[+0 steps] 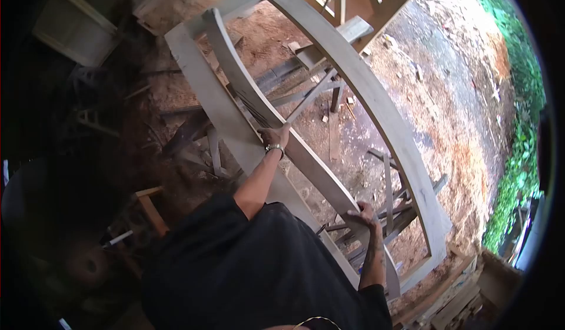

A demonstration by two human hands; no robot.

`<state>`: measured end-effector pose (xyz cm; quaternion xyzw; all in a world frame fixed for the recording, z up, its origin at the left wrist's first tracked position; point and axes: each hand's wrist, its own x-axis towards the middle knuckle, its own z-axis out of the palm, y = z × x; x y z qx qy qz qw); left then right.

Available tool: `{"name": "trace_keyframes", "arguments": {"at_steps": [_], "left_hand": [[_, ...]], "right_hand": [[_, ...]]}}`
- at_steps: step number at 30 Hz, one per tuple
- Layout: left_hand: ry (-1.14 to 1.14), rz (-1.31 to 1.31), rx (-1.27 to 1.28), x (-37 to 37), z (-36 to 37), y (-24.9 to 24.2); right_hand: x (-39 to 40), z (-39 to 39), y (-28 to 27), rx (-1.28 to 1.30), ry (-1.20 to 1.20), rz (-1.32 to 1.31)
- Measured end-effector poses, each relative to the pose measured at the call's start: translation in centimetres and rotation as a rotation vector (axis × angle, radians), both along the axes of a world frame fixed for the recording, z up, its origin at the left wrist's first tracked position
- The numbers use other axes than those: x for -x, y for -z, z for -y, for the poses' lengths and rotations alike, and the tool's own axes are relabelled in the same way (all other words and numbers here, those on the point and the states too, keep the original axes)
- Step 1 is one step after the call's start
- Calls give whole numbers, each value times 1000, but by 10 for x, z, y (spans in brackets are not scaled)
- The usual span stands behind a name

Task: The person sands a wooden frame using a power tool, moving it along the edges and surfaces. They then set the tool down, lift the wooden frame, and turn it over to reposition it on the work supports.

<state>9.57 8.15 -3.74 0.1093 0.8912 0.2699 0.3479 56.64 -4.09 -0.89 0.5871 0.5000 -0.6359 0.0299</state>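
My left hand [275,137], with a bracelet at its wrist, is closed around the middle of a long curved wooden board [318,166]. Nearer my body, my right hand [366,215] grips the same board toward its lower end. The board stands on edge and runs diagonally inside a large wooden frame [376,103], whose far rail is curved. A wide straight plank [215,106] forms the near side, between my body and the held board. Dark marks show on the board's near face just beyond my left hand.
Wooden trestles [335,91] stand beneath the frame. A short wood block [353,30] sits by the curved rail. Sawdust and offcuts cover the ground [359,133]. Stacked timber [459,300] lies at lower right, and a panel [73,27] leans at upper left.
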Motion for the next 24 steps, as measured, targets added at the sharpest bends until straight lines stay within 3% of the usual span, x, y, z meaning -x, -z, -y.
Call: {"name": "trace_keyframes", "arguments": {"at_steps": [3,4,6,8,10,11,12,13,15,17,19,24], "left_hand": [[15,-85,-51,-1,-4,14],[27,-109,-2,-2,-3,10],[73,-165,80,-6,-11,-8],[272,-33,-184,20,-7,44],[101,-47,-209,12,-5,42],[11,-69,-215,8,-5,49],[-30,220,-266,14,3,39],[-14,428,-289,27,10,44],[64,797,-314,46,28,51],[-93,865,-291,31,36,37],[4,889,-413,30,43,44],[14,883,-400,37,28,42]], "right_hand": [[11,-6,-23,-14,-41,59],[6,-3,-10,-31,-40,63],[-25,11,69,-27,-6,-33],[-5,4,30,-89,55,-31],[2,-3,0,17,70,-84],[-4,2,21,51,72,-84],[-11,18,51,-186,73,-42],[-5,15,23,-146,-66,267],[10,36,-2,-303,68,459],[18,63,-25,-563,128,598],[14,94,-43,-735,103,705],[-16,154,-32,-805,131,818]]}}
